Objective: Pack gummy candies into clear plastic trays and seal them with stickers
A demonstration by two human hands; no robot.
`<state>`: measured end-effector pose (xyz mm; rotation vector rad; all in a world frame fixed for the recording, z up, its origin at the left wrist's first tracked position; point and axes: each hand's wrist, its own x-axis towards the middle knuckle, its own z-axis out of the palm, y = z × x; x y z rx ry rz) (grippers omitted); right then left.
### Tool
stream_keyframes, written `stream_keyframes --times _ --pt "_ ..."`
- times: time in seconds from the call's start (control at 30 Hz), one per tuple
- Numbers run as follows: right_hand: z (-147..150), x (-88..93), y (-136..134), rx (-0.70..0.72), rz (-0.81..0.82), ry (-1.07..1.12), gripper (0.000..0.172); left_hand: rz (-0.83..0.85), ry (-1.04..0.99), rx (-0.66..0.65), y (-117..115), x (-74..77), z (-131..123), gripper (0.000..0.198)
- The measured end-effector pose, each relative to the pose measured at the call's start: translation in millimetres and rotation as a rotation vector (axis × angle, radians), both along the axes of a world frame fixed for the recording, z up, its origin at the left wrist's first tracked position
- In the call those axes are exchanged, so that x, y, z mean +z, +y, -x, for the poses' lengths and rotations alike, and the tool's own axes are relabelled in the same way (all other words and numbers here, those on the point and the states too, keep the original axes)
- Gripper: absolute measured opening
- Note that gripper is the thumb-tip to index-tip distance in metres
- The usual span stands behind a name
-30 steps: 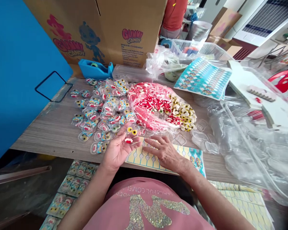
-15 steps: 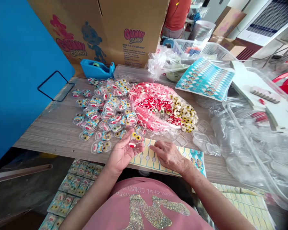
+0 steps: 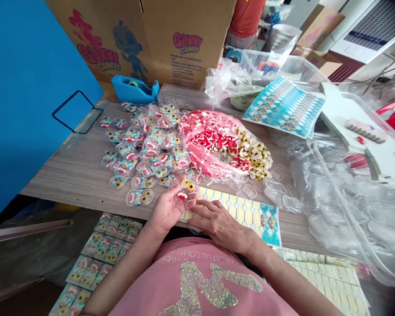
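My left hand (image 3: 167, 206) is closed around the edge of a clear plastic candy case (image 3: 187, 188), tilted up toward me. Inside it lie two yellow-and-black gummy eyes and a red-and-white gummy mouth. Just to the right, my right hand (image 3: 217, 224) reaches in palm down, fingers stretched out and apart beside the case's lower edge. I see nothing held in it, though its thumb is hidden. Below both hands a yellow label sheet (image 3: 246, 208) lies along the table edge, with blue printed labels left at its right end. Filled, labelled cases (image 3: 151, 151) are piled behind my left hand.
A bag of loose gummies (image 3: 213, 140) lies mid-table, beside loose clear cases (image 3: 283, 195). Rightward are a large clear bin (image 3: 335, 219) and blue label sheets (image 3: 283, 107). A blue tape dispenser (image 3: 134, 90) stands before a carton (image 3: 158, 52). Packed trays (image 3: 100, 254) sit lower left.
My right hand has moved left and toward me, from over the label sheet to beside the case. My left hand still holds the case in nearly the same place. The view has tilted slightly.
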<state>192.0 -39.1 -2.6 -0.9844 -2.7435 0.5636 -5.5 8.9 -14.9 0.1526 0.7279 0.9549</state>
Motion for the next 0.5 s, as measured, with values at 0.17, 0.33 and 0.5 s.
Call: stream_keyframes --times 0.17,0.33,0.5 --pt "-1 0.1 7 -0.003 0.011 -0.046 0.019 -0.006 -0.001 0.024 1 -3.1 6 0.048" --pt "-12 -6.9 3 -0.081 0.093 0.032 0.034 0.002 -0.005 0.024 0 -8.8 5 0.047" --pt "-20 -9.7 -8 -0.148 0.14 0.132 0.035 -0.01 -0.021 -0.019 -1 -10.4 -4 0.048"
